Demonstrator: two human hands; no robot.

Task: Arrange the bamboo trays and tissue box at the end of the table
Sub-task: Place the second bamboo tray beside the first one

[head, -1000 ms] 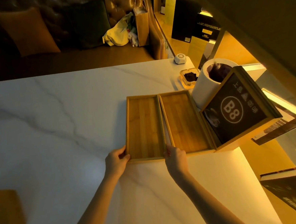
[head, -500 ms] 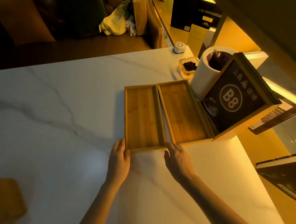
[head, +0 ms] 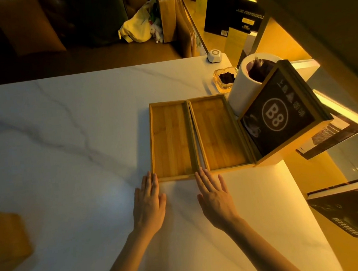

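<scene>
Two empty bamboo trays lie side by side on the white marble table (head: 68, 143), near its right end. The left tray (head: 171, 140) sits slightly nearer to me than the right tray (head: 218, 132). A wooden box with a dark "B8" face (head: 278, 115) stands against the right tray's far side. My left hand (head: 150, 201) lies flat, fingers apart, fingertips at the left tray's near left corner. My right hand (head: 215, 194) lies flat too, fingertips touching that tray's near right corner. Neither hand holds anything.
A white paper roll (head: 240, 88), a glass ashtray (head: 225, 79) and a small white device (head: 214, 55) stand behind the trays at the table's right end. Books (head: 352, 208) lie on a lit shelf to the right. A wooden object (head: 7, 236) sits at the left edge.
My hands released the left tray's near corners and flattened onto the table. The tray now lies pushed slightly farther away, next to the right tray.
</scene>
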